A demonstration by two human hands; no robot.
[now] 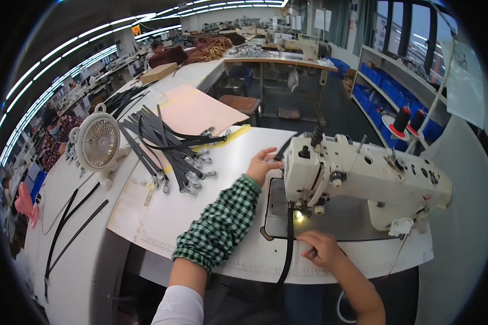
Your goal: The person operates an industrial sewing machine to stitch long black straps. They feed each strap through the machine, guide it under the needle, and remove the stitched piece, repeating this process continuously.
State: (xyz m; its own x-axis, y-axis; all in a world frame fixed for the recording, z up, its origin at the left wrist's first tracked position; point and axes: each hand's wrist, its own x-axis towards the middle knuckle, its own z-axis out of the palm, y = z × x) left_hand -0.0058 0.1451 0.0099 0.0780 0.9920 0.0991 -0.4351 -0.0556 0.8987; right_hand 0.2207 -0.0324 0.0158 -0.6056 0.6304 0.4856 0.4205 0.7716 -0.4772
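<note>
A white sewing machine (352, 173) stands on the white worktable (190, 244), its lamp lit by the needle. A narrow black strap (287, 260) runs under the presser foot and hangs over the front edge. My left hand (263, 167), below a green checked sleeve cover, grips the strap's far part left of the machine head. My right hand (322, 250) is curled at the near side of the metal bed, right of the strap, around something small and dark I cannot make out.
A pile of black straps with metal clips (179, 157) lies left on pink card (195, 103). A small fan (100, 143) and loose straps (70, 227) are further left. Thread cones (401, 122) and blue-bin shelves (379, 76) are at right. Other workers (57, 130) sit beyond.
</note>
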